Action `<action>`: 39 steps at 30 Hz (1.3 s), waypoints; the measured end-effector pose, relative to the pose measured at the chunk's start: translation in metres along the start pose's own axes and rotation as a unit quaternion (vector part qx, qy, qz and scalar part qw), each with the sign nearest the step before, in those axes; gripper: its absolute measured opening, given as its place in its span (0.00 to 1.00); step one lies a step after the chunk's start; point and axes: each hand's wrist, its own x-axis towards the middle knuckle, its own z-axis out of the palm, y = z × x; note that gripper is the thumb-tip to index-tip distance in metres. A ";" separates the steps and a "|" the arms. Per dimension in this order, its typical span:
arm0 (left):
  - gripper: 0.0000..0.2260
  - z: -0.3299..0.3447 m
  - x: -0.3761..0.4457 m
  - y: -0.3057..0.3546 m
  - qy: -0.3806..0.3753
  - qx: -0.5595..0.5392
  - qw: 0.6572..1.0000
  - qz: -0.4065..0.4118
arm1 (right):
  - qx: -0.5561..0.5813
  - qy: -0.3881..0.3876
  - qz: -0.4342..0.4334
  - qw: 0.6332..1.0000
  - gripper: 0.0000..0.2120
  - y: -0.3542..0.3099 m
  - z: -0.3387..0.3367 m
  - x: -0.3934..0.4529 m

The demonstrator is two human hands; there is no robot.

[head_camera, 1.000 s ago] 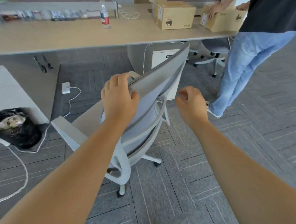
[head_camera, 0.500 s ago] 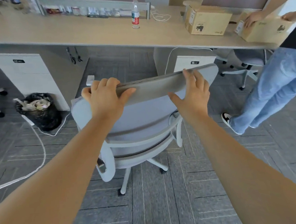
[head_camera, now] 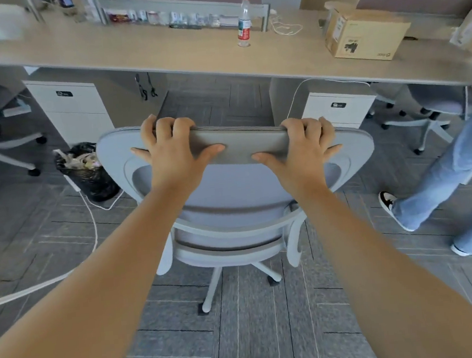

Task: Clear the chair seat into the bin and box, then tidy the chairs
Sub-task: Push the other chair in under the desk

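As seen overhead: each hand (head_camera: 173, 148) atop chair (head_camera: 230, 191).

grey chair (head_camera: 238, 184), black bin (head_camera: 90, 175), tan box (head_camera: 362, 36)

My chair (head_camera: 238, 184) backrest hides its seat. At three o'clock, the edge cuts off another person's legs (head_camera: 455, 166); items on the surface (head_camera: 159, 53) at twelve blur.

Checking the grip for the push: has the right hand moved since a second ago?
Yes. The right hand was a loose fist off the chair; it now grips the backrest's top edge, like the left hand.
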 end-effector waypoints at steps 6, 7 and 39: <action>0.33 0.006 0.015 -0.010 0.034 0.002 0.999 0.041 | -0.011 0.015 -0.016 1.000 0.30 -0.006 0.009 0.014; 0.32 0.008 0.018 -0.011 0.039 0.004 0.998 0.044 | -0.014 0.017 -0.017 1.000 0.30 -0.006 0.010 0.017; 0.23 0.124 0.311 -0.047 0.013 -0.044 0.999 0.028 | -0.068 0.008 0.044 0.997 0.31 -0.011 0.115 0.305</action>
